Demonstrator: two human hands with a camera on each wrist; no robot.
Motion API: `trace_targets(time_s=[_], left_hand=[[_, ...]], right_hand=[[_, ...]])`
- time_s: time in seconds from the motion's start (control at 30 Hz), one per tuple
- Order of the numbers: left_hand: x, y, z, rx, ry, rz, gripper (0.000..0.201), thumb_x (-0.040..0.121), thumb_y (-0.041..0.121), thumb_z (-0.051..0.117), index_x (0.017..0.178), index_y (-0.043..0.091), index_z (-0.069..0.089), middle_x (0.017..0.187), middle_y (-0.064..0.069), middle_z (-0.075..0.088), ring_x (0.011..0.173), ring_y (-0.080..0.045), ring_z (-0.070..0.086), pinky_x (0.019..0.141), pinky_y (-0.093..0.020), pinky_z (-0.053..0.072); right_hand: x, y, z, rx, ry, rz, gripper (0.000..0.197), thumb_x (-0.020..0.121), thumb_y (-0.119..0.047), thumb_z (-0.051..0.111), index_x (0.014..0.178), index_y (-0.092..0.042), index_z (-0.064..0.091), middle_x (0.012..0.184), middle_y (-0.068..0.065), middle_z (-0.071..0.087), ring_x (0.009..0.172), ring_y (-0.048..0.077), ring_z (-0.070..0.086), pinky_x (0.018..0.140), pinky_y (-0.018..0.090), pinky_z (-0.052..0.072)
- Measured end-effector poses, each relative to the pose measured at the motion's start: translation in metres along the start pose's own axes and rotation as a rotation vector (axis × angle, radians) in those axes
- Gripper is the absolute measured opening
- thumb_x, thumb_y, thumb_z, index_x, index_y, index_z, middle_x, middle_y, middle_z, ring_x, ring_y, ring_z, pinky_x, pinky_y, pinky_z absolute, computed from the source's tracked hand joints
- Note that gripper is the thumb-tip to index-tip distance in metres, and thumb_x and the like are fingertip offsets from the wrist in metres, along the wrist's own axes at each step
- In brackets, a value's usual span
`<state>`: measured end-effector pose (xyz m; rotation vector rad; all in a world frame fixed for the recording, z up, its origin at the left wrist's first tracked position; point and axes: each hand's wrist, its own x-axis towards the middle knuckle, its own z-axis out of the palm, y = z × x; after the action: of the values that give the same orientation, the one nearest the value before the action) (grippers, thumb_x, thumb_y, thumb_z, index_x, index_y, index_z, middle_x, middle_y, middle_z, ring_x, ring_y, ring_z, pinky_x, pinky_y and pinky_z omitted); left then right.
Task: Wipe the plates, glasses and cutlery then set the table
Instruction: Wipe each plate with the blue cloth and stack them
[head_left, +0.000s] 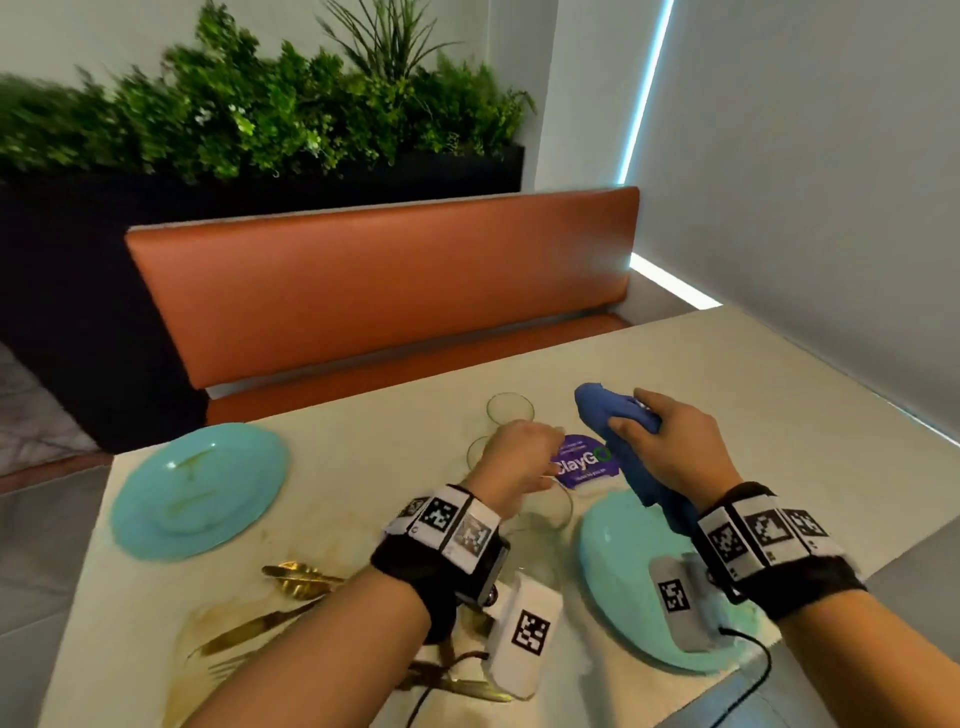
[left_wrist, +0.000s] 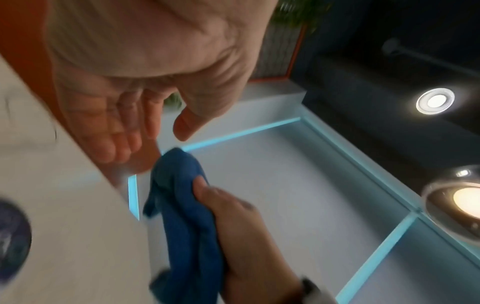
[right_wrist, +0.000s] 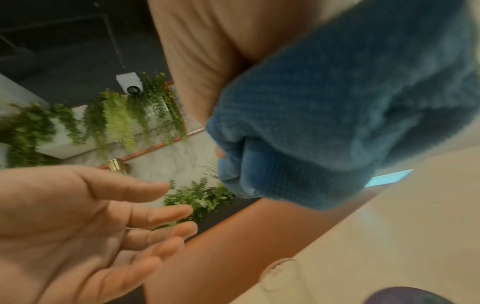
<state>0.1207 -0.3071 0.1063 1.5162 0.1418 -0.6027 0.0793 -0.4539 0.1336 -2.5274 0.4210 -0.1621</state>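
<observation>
From the head view, the right hand (head_left: 670, 447) is gripping a bunched blue cloth (head_left: 618, 441), its fingers curled around the fabric, holding it above the far edge of a turquoise plate (head_left: 613, 566) lying at the near right of the table (head_left: 395, 415). The cloth's tail is hanging down toward that plate. The left hand (head_left: 514, 462) is hovering with loosely spread fingers over a cluster of clear glasses (head_left: 510, 408); one glass is standing farther back, and at least one more is showing beneath the hand, all looking empty. A second turquoise plate (head_left: 200, 488) is sitting at the left of the table, carrying only faint smears. Gold cutlery (head_left: 291, 582) is lying loose on the tabletop near the left forearm. A round purple sticker (head_left: 584, 462) is lying flat between the two hands. An orange bench (head_left: 384, 280) is standing behind the table, backed by a dark planter (head_left: 260, 197) holding green foliage.

In the left wrist view, the left hand (left_wrist: 124, 115) is showing its palm with fingers relaxed and apart, holding nothing. Beyond it the right hand (left_wrist: 241, 226) is clutching the blue cloth (left_wrist: 184, 205) beside the table edge.

In the right wrist view, the blue cloth (right_wrist: 337, 127) is filling the upper right, clamped in the right hand (right_wrist: 207, 67). The left hand (right_wrist: 78, 222) is lying open at the lower left, its fingers spread.
</observation>
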Motion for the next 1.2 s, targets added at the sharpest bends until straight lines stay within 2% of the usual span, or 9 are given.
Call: trace_targets(time_s=[0.17, 0.27, 0.33, 0.4, 0.5, 0.63, 0.83, 0.97, 1.2], left_hand=[[0.009, 0.01, -0.166, -0.082, 0.396, 0.076, 0.022, 0.094, 0.016, 0.051, 0.072, 0.015, 0.053, 0.072, -0.001, 0.047, 0.063, -0.018, 0.048, 0.06, -0.028, 0.043], [0.009, -0.021, -0.263, -0.096, 0.629, -0.089, 0.029, 0.095, 0.016, 0.047, 0.118, 0.001, 0.058, 0.108, -0.014, 0.062, 0.104, -0.031, 0.059, 0.084, -0.036, 0.048], [0.011, -0.052, -0.316, 0.119, 0.704, -0.161, 0.037, 0.098, 0.012, 0.038, 0.133, 0.002, 0.047, 0.136, -0.018, 0.05, 0.126, -0.033, 0.048, 0.099, -0.034, 0.04], [0.01, -0.077, -0.352, 0.097, 0.677, -0.248, 0.04, 0.099, 0.013, 0.037, 0.137, 0.0, 0.043, 0.142, -0.02, 0.045, 0.13, -0.032, 0.045, 0.081, -0.024, 0.046], [0.009, -0.105, -0.381, 0.189, 0.609, -0.289, 0.043, 0.099, 0.012, 0.04, 0.139, -0.003, 0.04, 0.143, -0.022, 0.042, 0.13, -0.033, 0.045, 0.057, -0.017, 0.04], [0.024, -0.131, -0.399, 0.187, 0.598, -0.37, 0.036, 0.091, 0.015, 0.057, 0.124, 0.001, 0.051, 0.128, -0.018, 0.056, 0.116, -0.032, 0.056, 0.084, -0.031, 0.046], [0.04, -0.149, -0.405, -0.349, 0.642, -0.322, 0.032, 0.086, 0.015, 0.057, 0.117, 0.011, 0.051, 0.137, -0.02, 0.049, 0.123, -0.033, 0.053, 0.088, -0.035, 0.05], [0.058, -0.138, -0.407, -0.433, 0.878, -0.13, 0.042, 0.077, 0.01, 0.05, 0.118, 0.008, 0.043, 0.113, -0.014, 0.055, 0.104, -0.037, 0.057, 0.091, -0.053, 0.049], [0.025, -0.071, -0.382, -0.446, 0.859, 0.255, 0.032, 0.099, 0.019, 0.039, 0.13, 0.014, 0.041, 0.12, -0.014, 0.057, 0.107, -0.032, 0.056, 0.088, -0.039, 0.046]], right_hand=[[0.001, -0.091, 0.044, -0.051, -0.049, -0.183, 0.033, 0.092, -0.026, 0.054, 0.121, -0.012, 0.06, 0.117, 0.011, 0.066, 0.106, 0.026, 0.06, 0.088, 0.025, 0.04], [-0.006, -0.135, 0.079, -0.057, -0.118, -0.242, 0.03, 0.092, -0.025, 0.053, 0.119, -0.013, 0.061, 0.116, 0.009, 0.066, 0.105, 0.026, 0.059, 0.087, 0.026, 0.04], [-0.009, -0.156, 0.102, -0.073, -0.169, -0.262, 0.029, 0.093, -0.026, 0.052, 0.119, -0.014, 0.06, 0.114, 0.009, 0.066, 0.103, 0.026, 0.059, 0.086, 0.027, 0.041], [-0.011, -0.171, 0.121, -0.088, -0.209, -0.254, 0.029, 0.094, -0.026, 0.051, 0.119, -0.016, 0.059, 0.114, 0.009, 0.066, 0.103, 0.026, 0.059, 0.084, 0.026, 0.04], [-0.013, -0.186, 0.143, -0.116, -0.236, -0.24, 0.029, 0.094, -0.027, 0.05, 0.118, -0.014, 0.059, 0.113, 0.009, 0.066, 0.102, 0.025, 0.059, 0.083, 0.025, 0.039], [-0.014, -0.196, 0.158, -0.185, -0.257, -0.223, 0.028, 0.096, -0.026, 0.046, 0.117, -0.013, 0.059, 0.114, 0.008, 0.065, 0.101, 0.022, 0.059, 0.079, 0.018, 0.034], [-0.013, -0.195, 0.161, -0.244, -0.26, -0.168, 0.029, 0.096, -0.026, 0.045, 0.117, -0.011, 0.058, 0.113, 0.01, 0.065, 0.101, 0.023, 0.059, 0.083, 0.021, 0.037], [-0.012, -0.194, 0.161, -0.211, -0.235, -0.156, 0.028, 0.095, -0.025, 0.047, 0.113, -0.008, 0.06, 0.11, 0.012, 0.066, 0.099, 0.024, 0.059, 0.082, 0.022, 0.036], [-0.019, -0.218, 0.162, -0.088, -0.173, -0.172, 0.027, 0.096, -0.027, 0.045, 0.113, -0.01, 0.058, 0.102, 0.01, 0.065, 0.085, 0.017, 0.051, 0.077, 0.023, 0.036]])
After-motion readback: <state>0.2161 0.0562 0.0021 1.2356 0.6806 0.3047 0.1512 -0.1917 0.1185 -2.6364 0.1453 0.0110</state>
